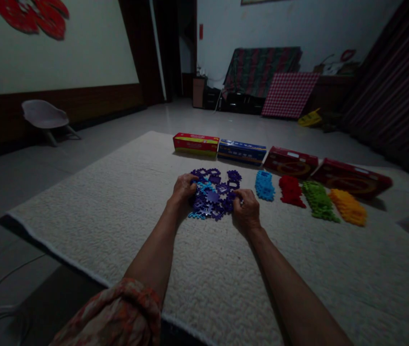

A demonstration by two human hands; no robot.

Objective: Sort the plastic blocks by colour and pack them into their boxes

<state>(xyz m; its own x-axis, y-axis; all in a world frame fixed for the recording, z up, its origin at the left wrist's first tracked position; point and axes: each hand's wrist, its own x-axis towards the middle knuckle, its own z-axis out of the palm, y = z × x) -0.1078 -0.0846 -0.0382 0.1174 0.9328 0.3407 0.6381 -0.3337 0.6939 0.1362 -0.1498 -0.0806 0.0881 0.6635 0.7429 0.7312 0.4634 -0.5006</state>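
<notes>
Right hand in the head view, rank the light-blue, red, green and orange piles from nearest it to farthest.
1. Light-blue pile: just right of the right hand, slightly beyond.
2. Red pile: next rightward.
3. Green pile: right of red.
4. Orange pile: rightmost.

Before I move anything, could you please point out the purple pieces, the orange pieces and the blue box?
Purple pieces (212,196): head view, middle of the pile.
Orange pieces (348,207): head view, middle of the group.
Blue box (241,153): head view, front face.
</notes>
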